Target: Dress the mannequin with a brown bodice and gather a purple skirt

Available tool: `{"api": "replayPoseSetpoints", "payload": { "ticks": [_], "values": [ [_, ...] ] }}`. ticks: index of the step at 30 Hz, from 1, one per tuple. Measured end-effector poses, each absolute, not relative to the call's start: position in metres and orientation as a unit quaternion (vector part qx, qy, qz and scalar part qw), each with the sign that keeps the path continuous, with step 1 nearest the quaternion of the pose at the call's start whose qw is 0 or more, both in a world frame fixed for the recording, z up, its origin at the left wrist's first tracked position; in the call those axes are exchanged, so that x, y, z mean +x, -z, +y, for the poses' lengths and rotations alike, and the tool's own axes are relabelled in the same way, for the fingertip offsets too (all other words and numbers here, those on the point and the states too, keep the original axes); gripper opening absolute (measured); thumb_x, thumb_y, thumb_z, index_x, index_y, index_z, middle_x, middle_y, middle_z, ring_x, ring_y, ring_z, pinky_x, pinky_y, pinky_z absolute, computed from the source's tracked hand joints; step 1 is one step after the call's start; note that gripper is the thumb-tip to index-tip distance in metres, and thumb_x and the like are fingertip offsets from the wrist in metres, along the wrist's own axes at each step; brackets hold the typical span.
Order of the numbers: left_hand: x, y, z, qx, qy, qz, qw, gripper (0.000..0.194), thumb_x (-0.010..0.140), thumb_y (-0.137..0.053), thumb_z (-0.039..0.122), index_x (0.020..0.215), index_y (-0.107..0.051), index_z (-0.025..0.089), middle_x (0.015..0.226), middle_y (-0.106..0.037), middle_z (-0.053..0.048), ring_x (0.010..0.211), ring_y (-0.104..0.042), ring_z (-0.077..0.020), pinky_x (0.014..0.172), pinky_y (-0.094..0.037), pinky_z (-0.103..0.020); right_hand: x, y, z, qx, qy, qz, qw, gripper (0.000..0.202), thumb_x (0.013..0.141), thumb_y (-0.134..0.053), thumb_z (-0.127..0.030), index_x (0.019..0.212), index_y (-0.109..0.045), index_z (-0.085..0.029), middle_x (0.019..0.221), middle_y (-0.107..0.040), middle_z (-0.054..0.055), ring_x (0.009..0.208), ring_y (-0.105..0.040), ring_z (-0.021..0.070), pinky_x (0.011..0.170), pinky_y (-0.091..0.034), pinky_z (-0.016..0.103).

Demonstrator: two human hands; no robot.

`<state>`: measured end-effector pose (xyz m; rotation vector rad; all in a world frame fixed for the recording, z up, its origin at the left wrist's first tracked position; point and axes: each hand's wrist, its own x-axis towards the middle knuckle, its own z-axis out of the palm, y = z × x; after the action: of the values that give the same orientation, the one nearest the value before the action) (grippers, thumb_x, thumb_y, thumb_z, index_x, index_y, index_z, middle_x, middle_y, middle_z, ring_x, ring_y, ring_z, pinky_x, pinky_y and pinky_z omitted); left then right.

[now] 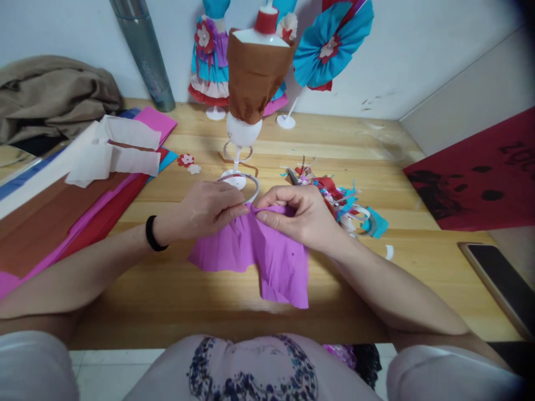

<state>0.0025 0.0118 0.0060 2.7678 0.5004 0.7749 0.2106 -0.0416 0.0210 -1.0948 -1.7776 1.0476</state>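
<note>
A strip of purple crepe paper hangs in loose folds between my hands, its gathered upper edge pinched in my fingers. My left hand, with a black band at the wrist, is closed on the left part of that edge. My right hand pinches the edge between thumb and forefinger, close to the left fingertips. A white ring like a tape roll shows just behind my left hand; I cannot tell if the hand grips it. Beyond stands a small white dress form wrapped in brown paper.
Paper scraps and scissors lie to the right. Coloured paper sheets cover the left side, near small paper flowers. At the back are a bottle, a paper dress and a blue rosette. A phone lies far right.
</note>
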Motion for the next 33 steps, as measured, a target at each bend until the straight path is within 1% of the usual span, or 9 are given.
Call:
{"api": "replayPoseSetpoints", "payload": {
  "ticks": [6, 9, 13, 19, 24, 30, 33],
  "values": [
    [0.0025, -0.0066, 0.0104, 0.947, -0.249, 0.173, 0.109, 0.034, 0.102, -0.037, 0.034, 0.072, -0.047, 0.020, 0.066, -0.056, -0.002, 0.064, -0.054, -0.0162, 0.060, -0.038, -0.030, 0.2121, -0.0193, -0.0394, -0.438, -0.407, -0.700, 0.391, 0.009, 0.077, -0.069, -0.024, 0.071, -0.068, -0.018, 0.069, -0.069, 0.001, 0.064, -0.062, 0.0139, 0.061, -0.048, 0.027],
    [0.0027, -0.0056, 0.0102, 0.948, -0.255, 0.163, 0.098, 0.035, 0.103, -0.035, 0.032, 0.072, -0.047, 0.020, 0.065, -0.056, -0.002, 0.062, -0.054, -0.0163, 0.059, -0.038, -0.030, 0.2119, -0.0177, -0.0391, -0.441, -0.398, -0.699, 0.398, 0.008, 0.076, -0.069, -0.023, 0.071, -0.069, -0.017, 0.069, -0.070, 0.001, 0.063, -0.062, 0.0134, 0.060, -0.048, 0.026],
    [0.0026, -0.0042, 0.0102, 0.949, -0.244, 0.170, 0.107, 0.037, 0.103, -0.033, 0.036, 0.072, -0.045, 0.021, 0.065, -0.055, -0.002, 0.063, -0.055, -0.0162, 0.060, -0.039, -0.030, 0.2116, -0.0176, -0.0396, -0.443, -0.385, -0.701, 0.406, 0.007, 0.076, -0.068, -0.021, 0.069, -0.068, -0.017, 0.066, -0.068, 0.000, 0.060, -0.060, 0.0122, 0.060, -0.048, 0.025],
    [0.0021, -0.0038, 0.0105, 0.948, -0.252, 0.163, 0.110, 0.030, 0.102, -0.038, 0.032, 0.076, -0.049, 0.020, 0.069, -0.059, -0.002, 0.066, -0.057, -0.0167, 0.062, -0.041, -0.029, 0.2117, -0.0187, -0.0404, -0.437, -0.393, -0.703, 0.400, 0.006, 0.075, -0.070, -0.022, 0.071, -0.070, -0.018, 0.068, -0.071, 0.001, 0.061, -0.063, 0.0129, 0.059, -0.049, 0.025],
    [0.0045, -0.0060, 0.0084, 0.949, -0.250, 0.166, 0.097, 0.038, 0.102, -0.036, 0.033, 0.067, -0.043, 0.020, 0.063, -0.054, -0.001, 0.061, -0.052, -0.0144, 0.058, -0.039, -0.028, 0.2113, -0.0181, -0.0406, -0.440, -0.378, -0.709, 0.402, 0.006, 0.076, -0.069, -0.021, 0.070, -0.070, -0.018, 0.068, -0.072, 0.002, 0.062, -0.064, 0.0133, 0.059, -0.049, 0.025],
    [0.0070, -0.0080, 0.0057, 0.945, -0.259, 0.175, 0.095, 0.037, 0.100, -0.038, 0.026, 0.064, -0.036, 0.020, 0.057, -0.048, 0.002, 0.056, -0.046, -0.0119, 0.054, -0.034, -0.028, 0.2129, -0.0197, -0.0402, -0.447, -0.368, -0.719, 0.385, 0.008, 0.078, -0.069, -0.023, 0.071, -0.070, -0.017, 0.069, -0.071, 0.001, 0.062, -0.064, 0.0135, 0.058, -0.048, 0.025],
    [0.0078, -0.0094, 0.0053, 0.942, -0.267, 0.174, 0.108, 0.036, 0.098, -0.041, 0.024, 0.063, -0.035, 0.020, 0.056, -0.046, 0.002, 0.054, -0.045, -0.0115, 0.053, -0.032, -0.028, 0.2147, -0.0189, -0.0400, -0.457, -0.331, -0.730, 0.385, 0.007, 0.078, -0.069, -0.020, 0.072, -0.070, -0.017, 0.068, -0.070, 0.001, 0.061, -0.063, 0.0134, 0.059, -0.047, 0.025]
  ]
}}
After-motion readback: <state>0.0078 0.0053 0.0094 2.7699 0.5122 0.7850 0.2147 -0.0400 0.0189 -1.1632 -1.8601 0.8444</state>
